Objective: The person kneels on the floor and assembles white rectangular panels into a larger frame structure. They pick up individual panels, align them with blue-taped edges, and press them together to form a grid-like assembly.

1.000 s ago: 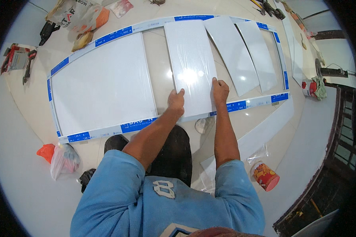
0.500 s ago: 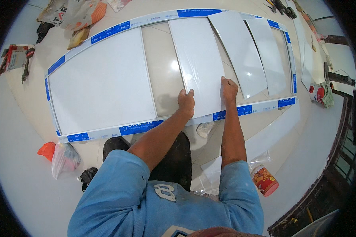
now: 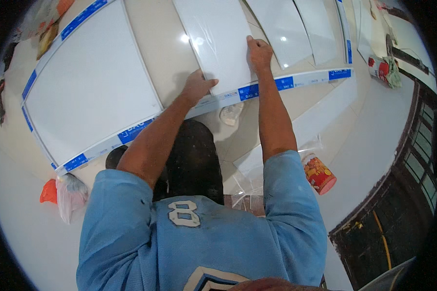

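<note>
A long white panel (image 3: 221, 41) lies across a white frame (image 3: 296, 80) with blue printed tape, its near end by the frame's near rail. My left hand (image 3: 199, 86) grips the panel's left edge near that end, thumb on top and fingers mostly hidden. On the right edge, a little farther away, my right hand (image 3: 260, 52) is closed with its thumb on the panel; its other fingers are partly hidden. A wide white panel (image 3: 90, 85) fills the frame's left part. Two more white panels, one slanted (image 3: 277, 31) and one beside it (image 3: 316, 31), lie to the right.
Plastic bags (image 3: 73, 196) sit at the near left corner. A red tub (image 3: 319, 174) stands right of my body, near a long white strip (image 3: 320, 109). Farther right is a red-and-white can (image 3: 378, 69) with a green cloth. A pale crumpled lump (image 3: 231, 114) lies below the rail.
The view has tilted down, so the frame sits higher in it. My left hand has slid along the panel's left edge toward its near end. The right hand still grips the right edge.
</note>
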Motion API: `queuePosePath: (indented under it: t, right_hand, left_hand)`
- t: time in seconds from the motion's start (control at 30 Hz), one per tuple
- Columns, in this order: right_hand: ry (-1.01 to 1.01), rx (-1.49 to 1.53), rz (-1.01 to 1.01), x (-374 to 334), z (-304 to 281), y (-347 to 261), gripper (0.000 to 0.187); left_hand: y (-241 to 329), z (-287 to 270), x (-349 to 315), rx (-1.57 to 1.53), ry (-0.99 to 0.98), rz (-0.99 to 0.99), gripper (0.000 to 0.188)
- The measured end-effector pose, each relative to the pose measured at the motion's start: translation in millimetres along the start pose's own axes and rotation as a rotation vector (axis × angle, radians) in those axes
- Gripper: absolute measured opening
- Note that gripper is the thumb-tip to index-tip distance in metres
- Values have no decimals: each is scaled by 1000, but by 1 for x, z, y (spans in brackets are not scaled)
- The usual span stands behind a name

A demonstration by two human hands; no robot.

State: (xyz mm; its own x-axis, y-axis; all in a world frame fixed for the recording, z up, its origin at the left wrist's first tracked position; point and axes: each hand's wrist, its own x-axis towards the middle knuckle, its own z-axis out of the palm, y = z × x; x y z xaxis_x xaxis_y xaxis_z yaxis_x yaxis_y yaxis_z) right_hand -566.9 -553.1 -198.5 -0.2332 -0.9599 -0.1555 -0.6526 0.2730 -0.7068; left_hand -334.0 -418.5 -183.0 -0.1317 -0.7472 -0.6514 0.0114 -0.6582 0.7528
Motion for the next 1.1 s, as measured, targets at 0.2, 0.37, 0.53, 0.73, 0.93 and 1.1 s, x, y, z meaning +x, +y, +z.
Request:
queuePosePath:
  t: [0.2, 0.37, 0.53, 0.73, 0.93, 1.1]
  right_hand:
    - [-32, 27, 94, 1, -13, -12, 44]
    - [-7, 7, 104, 4, -19, -8, 44]
    - [-8, 16, 72, 14, -24, 2, 44]
    - [33, -72, 24, 34, -38, 11, 43]
    - [14, -6, 117, 57, -57, 23, 45]
    - [64, -46, 14, 55, -53, 31, 46]
  left_hand:
    - [-5, 8, -1, 33, 27, 5, 30]
    - [9, 15, -4, 127, 49, 45, 33]
    - [21, 26, -4, 66, 50, 54, 34]
    - [31, 51, 9, 115, 62, 80, 32]
    - [33, 76, 42, 33, 49, 4, 33]
    - [26, 70, 52, 310, 68, 60, 33]
